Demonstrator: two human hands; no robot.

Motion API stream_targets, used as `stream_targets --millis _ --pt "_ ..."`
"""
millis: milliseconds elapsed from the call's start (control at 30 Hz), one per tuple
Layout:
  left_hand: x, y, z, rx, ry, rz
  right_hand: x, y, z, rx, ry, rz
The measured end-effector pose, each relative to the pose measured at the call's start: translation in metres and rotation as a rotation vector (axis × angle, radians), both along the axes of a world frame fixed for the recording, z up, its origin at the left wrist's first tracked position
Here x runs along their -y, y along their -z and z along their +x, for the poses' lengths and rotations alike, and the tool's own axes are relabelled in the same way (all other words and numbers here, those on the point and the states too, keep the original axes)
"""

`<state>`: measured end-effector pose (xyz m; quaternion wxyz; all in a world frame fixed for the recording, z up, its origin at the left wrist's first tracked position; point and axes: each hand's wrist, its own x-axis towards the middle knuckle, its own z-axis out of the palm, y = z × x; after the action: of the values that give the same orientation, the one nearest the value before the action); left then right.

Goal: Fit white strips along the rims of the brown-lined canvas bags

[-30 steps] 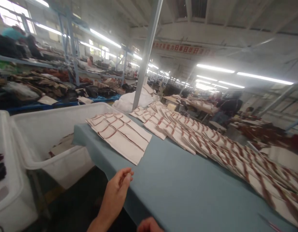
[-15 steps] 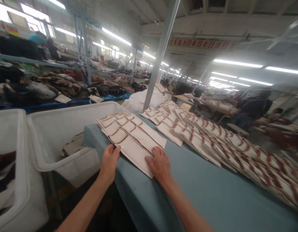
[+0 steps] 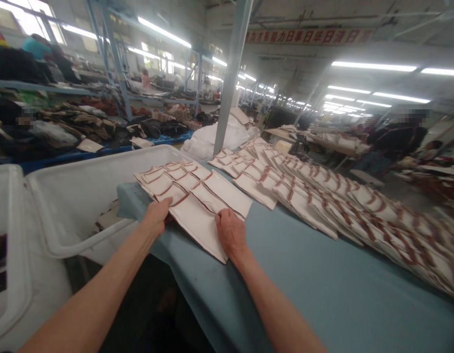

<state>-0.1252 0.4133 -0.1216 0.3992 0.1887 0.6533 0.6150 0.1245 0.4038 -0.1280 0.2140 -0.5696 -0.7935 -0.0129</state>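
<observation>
Overlapping cream fabric panels with brown strips along their edges lie in rows on the blue-green covered table. My left hand pinches the left edge of the panels, thumb on top and fingers partly hidden beneath. On the right side of the nearest panel, my right hand is closed with its fingers curled on the edge. A longer run of similar overlapping panels stretches along the table to the right, apart from both hands.
White plastic bins stand to the left, with fabric pieces inside. A grey metal post rises behind the table beside a white plastic bundle. Shelving with heaped garments is at the left; a person is at the far right.
My left hand has moved forward along the panels' left edge and gripped it. The fingers of my right hand have curled in on the right edge. The camera view has shifted slightly.
</observation>
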Motion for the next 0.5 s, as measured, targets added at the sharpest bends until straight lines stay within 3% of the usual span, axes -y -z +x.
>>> stream_targets --millis 100,200,333,500 --pt "0.008 -0.011 0.004 0.022 0.073 -0.046 0.014 -0.001 0.009 -0.004 -0.007 0.018" --pt "0.031 -0.013 0.018 0.032 0.171 -0.020 0.043 0.003 0.029 -0.015 -0.039 0.051" --pt "0.066 -0.007 0.054 0.060 0.308 0.063 0.094 0.011 0.068 -0.028 -0.020 0.095" --pt "0.107 -0.007 0.106 0.072 0.371 0.136 0.138 0.016 0.123 -0.048 0.041 0.140"
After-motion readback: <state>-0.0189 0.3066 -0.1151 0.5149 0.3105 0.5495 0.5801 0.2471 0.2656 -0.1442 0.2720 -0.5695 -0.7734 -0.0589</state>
